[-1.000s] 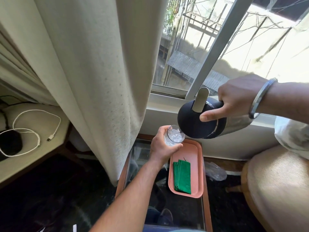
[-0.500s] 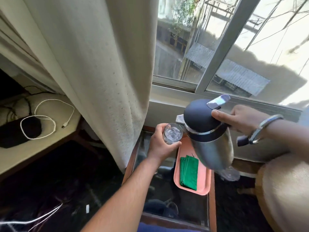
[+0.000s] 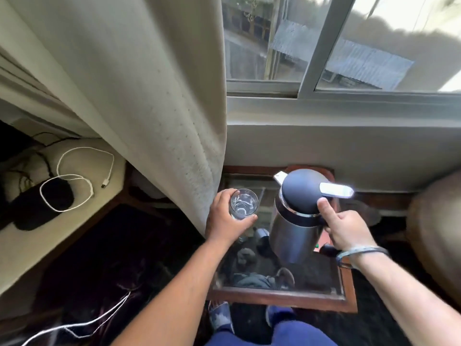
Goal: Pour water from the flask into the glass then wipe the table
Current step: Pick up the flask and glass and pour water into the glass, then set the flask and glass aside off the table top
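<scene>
At far left, a white cable lies looped on a pale surface, partly over a dark object. A cream curtain hangs from the upper left down to the left edge of the worktop, which has a glass top in a wooden frame.

The left hand is wrapped around the glass, fingers curled on its wall. The glass is upright, just beside the curtain hem, over the rear left part of the worktop. It contains clear water; whether its base touches the worktop cannot be determined.

To the right of the glass, apart from it, is the flask: steel body, dark domed lid, spout pointing rear-left. It is nearly upright, tilted slightly.

The right hand grips the flask handle, thumb resting on the lid below the silver lever. A bangle circles the wrist.
</scene>
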{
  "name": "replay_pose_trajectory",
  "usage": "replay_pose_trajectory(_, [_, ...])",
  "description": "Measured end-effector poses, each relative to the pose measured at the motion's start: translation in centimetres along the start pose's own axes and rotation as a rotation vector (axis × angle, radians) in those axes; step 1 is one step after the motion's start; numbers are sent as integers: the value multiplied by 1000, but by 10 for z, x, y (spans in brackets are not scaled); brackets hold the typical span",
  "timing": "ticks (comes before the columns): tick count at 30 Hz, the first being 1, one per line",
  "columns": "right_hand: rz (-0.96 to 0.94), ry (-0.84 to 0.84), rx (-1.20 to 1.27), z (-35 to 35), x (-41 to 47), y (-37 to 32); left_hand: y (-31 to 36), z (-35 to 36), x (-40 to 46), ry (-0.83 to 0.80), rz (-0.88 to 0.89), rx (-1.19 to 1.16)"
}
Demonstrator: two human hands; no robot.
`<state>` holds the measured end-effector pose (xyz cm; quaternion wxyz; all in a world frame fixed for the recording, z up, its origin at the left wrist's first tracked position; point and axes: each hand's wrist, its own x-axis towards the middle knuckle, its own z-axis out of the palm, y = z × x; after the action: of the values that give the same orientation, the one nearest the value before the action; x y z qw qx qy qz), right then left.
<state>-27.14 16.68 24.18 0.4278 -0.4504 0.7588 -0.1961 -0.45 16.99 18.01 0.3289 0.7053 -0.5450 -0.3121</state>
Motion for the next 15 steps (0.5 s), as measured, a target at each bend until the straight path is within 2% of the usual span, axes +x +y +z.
replay_pose_trajectory(7, [161,241,92,104,-24,83,-102,8,-15,-88,-67,30])
replay_pose_trajectory(15, [201,360,252,206,-13,176,-204,83,-24,-163,-101,39])
